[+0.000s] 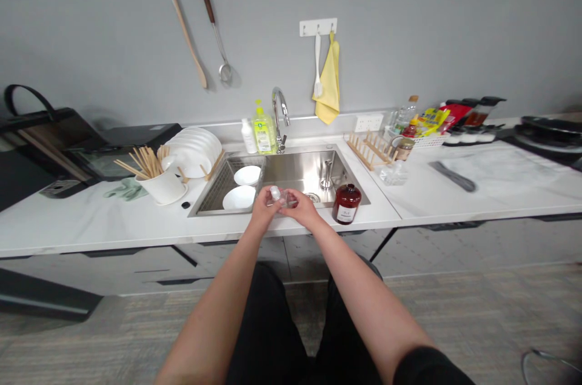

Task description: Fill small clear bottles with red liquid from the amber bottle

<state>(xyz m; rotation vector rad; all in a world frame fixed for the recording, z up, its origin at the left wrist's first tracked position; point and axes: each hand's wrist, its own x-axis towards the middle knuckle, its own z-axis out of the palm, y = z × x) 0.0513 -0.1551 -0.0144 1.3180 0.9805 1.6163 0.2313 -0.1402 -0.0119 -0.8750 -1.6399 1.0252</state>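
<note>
At the front edge of the sink (359, 182), my left hand (264, 208) and my right hand (301, 209) meet around a small clear bottle (282, 197) with a whitish top. The left fingers close on the whitish top end, the right fingers on the clear body. The bottle is partly hidden by my fingers and lies tilted. Just right of my right hand, a dark red-brown bottle (347, 203) with a white label stands upright on the counter, its top showing no pump. Two white bowls (239, 197) sit in the rack in the sink's left part.
Behind the sink rise a faucet (278, 107) and a green soap bottle (264, 130). White plates (195, 154) and a white chopstick holder (164, 187) stand left. On the right are a wooden rack (364, 151), small clear containers (394, 174) and a dark strip (452, 176).
</note>
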